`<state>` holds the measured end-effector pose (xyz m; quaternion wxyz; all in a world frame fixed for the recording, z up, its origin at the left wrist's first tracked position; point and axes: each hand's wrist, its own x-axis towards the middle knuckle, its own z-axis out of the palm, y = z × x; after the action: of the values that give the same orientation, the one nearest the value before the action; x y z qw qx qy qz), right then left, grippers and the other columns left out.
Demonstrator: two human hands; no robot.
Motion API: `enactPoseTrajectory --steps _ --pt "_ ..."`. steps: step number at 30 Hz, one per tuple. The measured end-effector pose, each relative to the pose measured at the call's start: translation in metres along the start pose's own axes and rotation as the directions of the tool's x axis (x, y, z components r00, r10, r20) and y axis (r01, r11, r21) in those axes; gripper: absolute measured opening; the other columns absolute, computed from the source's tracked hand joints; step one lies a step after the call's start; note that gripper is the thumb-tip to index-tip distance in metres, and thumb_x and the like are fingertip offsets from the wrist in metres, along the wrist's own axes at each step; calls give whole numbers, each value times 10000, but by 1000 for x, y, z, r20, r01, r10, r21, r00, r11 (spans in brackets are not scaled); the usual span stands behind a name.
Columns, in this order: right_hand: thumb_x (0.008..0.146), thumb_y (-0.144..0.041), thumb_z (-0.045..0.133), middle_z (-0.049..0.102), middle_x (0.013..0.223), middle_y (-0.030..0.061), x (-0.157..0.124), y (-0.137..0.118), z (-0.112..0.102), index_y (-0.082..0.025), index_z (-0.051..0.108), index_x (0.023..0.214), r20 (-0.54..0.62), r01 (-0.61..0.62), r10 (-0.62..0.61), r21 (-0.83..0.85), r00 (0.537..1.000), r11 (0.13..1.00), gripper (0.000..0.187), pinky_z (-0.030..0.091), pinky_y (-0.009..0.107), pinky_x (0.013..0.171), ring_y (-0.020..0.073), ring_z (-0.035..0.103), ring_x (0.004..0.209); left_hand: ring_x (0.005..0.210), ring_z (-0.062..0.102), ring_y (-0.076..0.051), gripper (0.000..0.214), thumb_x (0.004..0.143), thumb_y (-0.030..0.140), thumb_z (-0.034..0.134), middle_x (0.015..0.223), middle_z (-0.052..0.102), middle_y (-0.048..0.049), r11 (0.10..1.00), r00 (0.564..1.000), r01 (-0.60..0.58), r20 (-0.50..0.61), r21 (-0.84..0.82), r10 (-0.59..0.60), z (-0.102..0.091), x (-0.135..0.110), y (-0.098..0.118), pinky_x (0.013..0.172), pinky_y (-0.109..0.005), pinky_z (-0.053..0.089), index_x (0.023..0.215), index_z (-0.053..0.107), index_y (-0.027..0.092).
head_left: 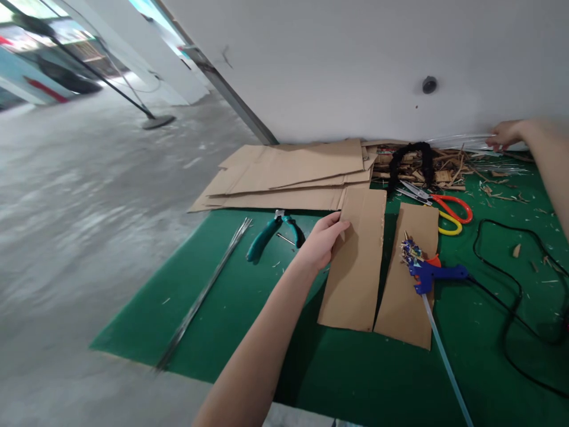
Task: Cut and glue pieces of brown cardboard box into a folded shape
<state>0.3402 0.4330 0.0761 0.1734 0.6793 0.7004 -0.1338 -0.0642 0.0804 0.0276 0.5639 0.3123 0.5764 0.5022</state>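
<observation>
My left hand point(326, 240) pinches the left edge of a rectangular cardboard piece point(355, 267), thumb on top. Beside it lies a second cardboard strip point(393, 296), on which a blue glue gun point(427, 276) rests with a long translucent glue stick point(444, 350) in its back. At the far right, against the wall, my right hand point(507, 135) has its fingers closed around the end of some long clear glue sticks point(457, 141). Scissors point(440, 204) with red and yellow handles lie open behind the second strip.
Teal-handled pliers point(275, 234) and a bundle of thin wires point(208, 287) lie on the green table point(186, 267). At the back are stacked cardboard sheets point(288, 169), a black fuzzy strip point(411, 157) and wood scraps point(444, 169). A black cord point(515, 279) loops at right.
</observation>
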Motion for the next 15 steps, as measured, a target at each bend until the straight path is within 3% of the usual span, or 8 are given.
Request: enactPoseTrajectory --steps 3,6,15 --pt "952 -314 483 589 1208 224 9 -2 -2 -8 585 1200 -67 -9 2 -105 998 994 407 343 353 859 214 534 1047 713 675 -186 234 616 272 715 796 727 -33 1000 1000 -4 3 1 4 -1 1 -1 645 -274 532 828 666 187" --pt "933 -340 516 497 1340 249 12 3 4 -29 524 1300 -139 0 -23 -165 990 986 481 315 370 870 259 487 1151 709 675 -188 231 632 281 703 793 725 -33 1000 1000 -5 2 19 5 -1 1 -1 646 -278 533 841 666 189" --pt "930 -333 520 554 1273 273 18 12 29 -7 553 1273 -241 51 -85 -146 967 988 475 324 327 766 199 544 992 713 676 -185 239 640 272 691 788 726 -29 1000 1000 -5 -6 13 5 -2 2 -1 650 -273 528 865 678 193"
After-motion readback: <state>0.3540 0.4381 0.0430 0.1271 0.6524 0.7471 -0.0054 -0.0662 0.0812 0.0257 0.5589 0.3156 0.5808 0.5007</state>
